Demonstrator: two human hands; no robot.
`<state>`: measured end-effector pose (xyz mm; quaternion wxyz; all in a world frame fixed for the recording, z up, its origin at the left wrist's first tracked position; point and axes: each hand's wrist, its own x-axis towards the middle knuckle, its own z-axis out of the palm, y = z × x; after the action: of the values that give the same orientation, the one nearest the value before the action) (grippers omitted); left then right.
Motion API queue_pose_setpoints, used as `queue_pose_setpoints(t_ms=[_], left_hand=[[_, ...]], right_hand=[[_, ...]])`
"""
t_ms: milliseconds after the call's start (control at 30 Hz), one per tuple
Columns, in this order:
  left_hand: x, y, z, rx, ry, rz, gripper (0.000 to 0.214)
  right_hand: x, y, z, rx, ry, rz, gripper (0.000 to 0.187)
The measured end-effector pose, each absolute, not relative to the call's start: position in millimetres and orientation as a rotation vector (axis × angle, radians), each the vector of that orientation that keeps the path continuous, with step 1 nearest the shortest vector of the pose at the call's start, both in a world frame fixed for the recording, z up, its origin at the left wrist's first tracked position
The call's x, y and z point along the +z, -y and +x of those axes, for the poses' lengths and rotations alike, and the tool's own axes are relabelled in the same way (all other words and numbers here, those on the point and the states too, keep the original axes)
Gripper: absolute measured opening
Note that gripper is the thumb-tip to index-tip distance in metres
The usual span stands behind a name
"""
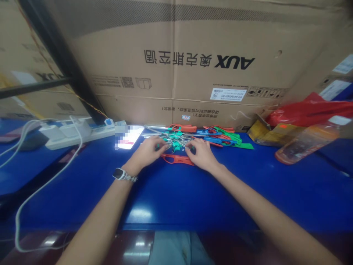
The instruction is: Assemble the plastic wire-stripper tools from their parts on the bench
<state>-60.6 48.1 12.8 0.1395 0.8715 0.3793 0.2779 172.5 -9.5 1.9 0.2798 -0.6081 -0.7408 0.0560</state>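
Observation:
A pile of small plastic tools (pixel 209 136) with orange, green and blue handles and thin metal rods lies on the blue table (pixel 193 198) near the back. My left hand (pixel 150 149), a watch on its wrist, has its fingers curled into the pile's left side at a green-handled piece. My right hand (pixel 201 152) has its fingers pinched at the pile's middle, just above an orange-handled tool (pixel 176 159) lying flat between both hands. What each pinch holds is too small to make out.
A large cardboard box (pixel 193 66) stands right behind the pile. A lit phone (pixel 128 137) lies left of it, beside a white power strip (pixel 74 132) with cables. At the right are a red bag (pixel 309 110) and a clear orange packet (pixel 306 141).

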Motion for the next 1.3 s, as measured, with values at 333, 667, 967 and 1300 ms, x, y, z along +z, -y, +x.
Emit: queue_pose_setpoints(t_ms=[333, 667, 967, 1300], left_hand=[[15, -89, -65, 0.667, -1.417, 2.891, 0.028], [34, -124, -45, 0.448, -1.297, 2.985, 0.024], [59, -90, -53, 0.721, -1.092, 2.993, 0.03], [62, -60, -57, 0.958, -0.938, 2.918, 0.024]], right_hand=[[7, -34, 157, 0.098, 2.061, -1.837, 0.006], [2, -33, 167, 0.136, 1.955, -1.741, 0.007], [6, -23, 170, 0.131, 1.927, -1.603, 0.004], [-2, -30, 163, 0.03, 2.035, -1.626, 0.009]])
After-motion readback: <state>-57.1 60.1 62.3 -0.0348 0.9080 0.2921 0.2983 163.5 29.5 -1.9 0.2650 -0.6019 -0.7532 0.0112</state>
